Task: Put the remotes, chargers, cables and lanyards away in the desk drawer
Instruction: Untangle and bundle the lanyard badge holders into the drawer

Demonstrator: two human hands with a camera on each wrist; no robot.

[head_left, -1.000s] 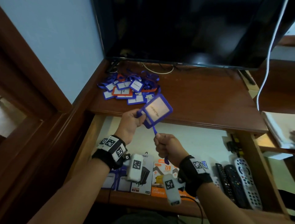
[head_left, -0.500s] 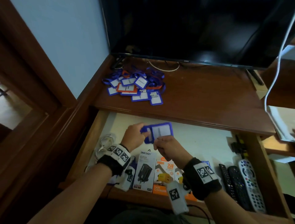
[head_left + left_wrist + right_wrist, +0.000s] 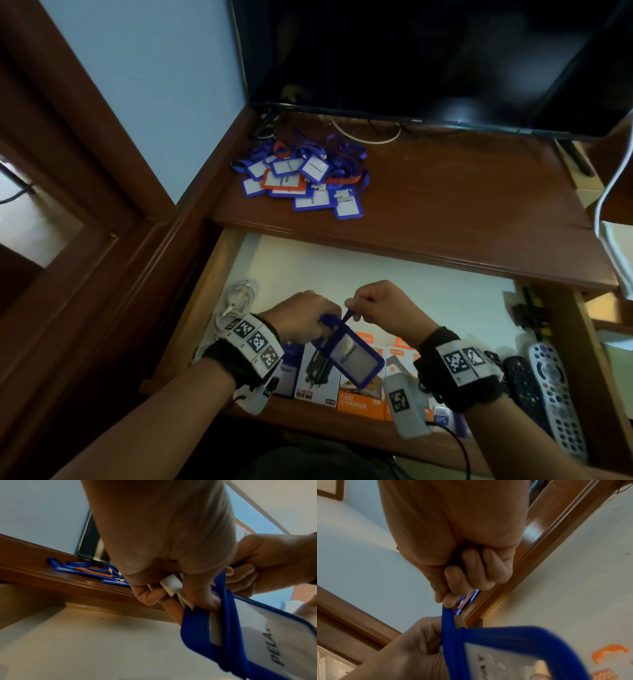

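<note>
Over the open drawer (image 3: 394, 274) I hold a blue badge holder (image 3: 352, 356) with its blue strap (image 3: 344, 317). My left hand (image 3: 305, 318) grips the holder's top end and white clip (image 3: 171, 586). My right hand (image 3: 380, 305) pinches the strap (image 3: 447, 616) just above the holder (image 3: 522, 632). The card reads "PELAWAT" (image 3: 272, 646). A pile of blue and orange lanyards (image 3: 301, 174) lies on the desk top at the back left. Charger boxes (image 3: 356, 397), a white cable (image 3: 236, 301) and remotes (image 3: 551, 387) lie in the drawer.
A dark television (image 3: 428, 58) stands at the back of the desk (image 3: 462, 205). A white cord (image 3: 609, 185) hangs at the right. A small black and yellow item (image 3: 531, 315) sits in the drawer's right side. White drawer lining shows in the middle.
Both hands have come down from the desk edge into the drawer with the badge holder. The holder has tipped from facing up to hanging below the hands, strap drawn between them.
</note>
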